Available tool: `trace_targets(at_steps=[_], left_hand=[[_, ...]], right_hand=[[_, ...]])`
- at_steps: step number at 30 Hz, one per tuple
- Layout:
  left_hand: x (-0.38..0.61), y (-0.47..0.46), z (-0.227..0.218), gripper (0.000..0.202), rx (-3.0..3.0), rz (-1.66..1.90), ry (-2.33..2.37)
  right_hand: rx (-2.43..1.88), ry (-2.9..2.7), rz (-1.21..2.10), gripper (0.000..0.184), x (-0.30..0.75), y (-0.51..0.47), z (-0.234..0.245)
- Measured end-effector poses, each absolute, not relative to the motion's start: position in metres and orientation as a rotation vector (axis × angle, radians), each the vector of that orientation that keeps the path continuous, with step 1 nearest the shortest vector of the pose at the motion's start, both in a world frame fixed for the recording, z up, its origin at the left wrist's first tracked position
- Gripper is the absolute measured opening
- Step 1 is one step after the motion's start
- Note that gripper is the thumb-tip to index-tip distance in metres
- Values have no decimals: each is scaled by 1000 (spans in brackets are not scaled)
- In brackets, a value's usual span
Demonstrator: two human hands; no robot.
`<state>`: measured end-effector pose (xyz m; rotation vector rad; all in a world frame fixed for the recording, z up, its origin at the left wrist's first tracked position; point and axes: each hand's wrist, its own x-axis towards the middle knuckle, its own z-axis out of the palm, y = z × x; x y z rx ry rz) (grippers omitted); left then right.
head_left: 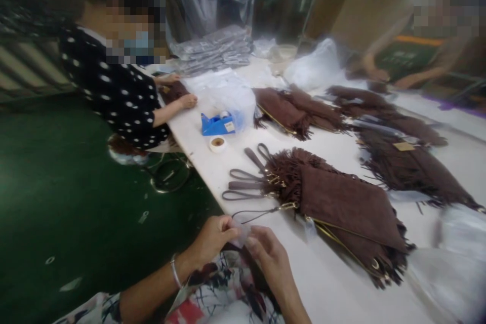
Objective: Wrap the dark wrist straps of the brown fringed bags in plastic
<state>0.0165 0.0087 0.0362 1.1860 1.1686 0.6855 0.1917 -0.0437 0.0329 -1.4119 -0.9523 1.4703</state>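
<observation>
Close to my lap, my left hand (217, 235) pinches a small translucent plastic piece (240, 237) between thumb and fingers. My right hand (270, 253) is closed at the other side of the same piece, its fingers bent. Just beyond my hands, a stack of dark brown fringed wristlet pouches (345, 197) lies on the white table (304, 268). Their wrist straps (245, 185), with gold-coloured clasps, point left toward the table edge. One thin strap loop lies right above my fingertips. The plastic's exact shape is blurred.
A blue tape dispenser (218, 124) and a tape roll (217, 145) stand near the left edge. More brown pouches (417, 162) lie at the right, with clear plastic bags (451, 263). A co-worker in a dotted top (114, 91) sits at the left; another person's hands (408, 81) are across the table.
</observation>
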Motion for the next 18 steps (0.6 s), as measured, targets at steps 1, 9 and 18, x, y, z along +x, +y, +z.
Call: trace_targets(at_steps=[1,9,18], left_hand=[[13,10,37,20,1244,680,1185],[-2,15,46,20,1727,568,1308],[-8,6,29,17,1342,661,1171]], right_hand=[[-1413,-957,1460,36,191,-40,34],[-1459,-1047,1407,29,167,-28,34],[-1500,-1103,1344,30,165,-36,26]])
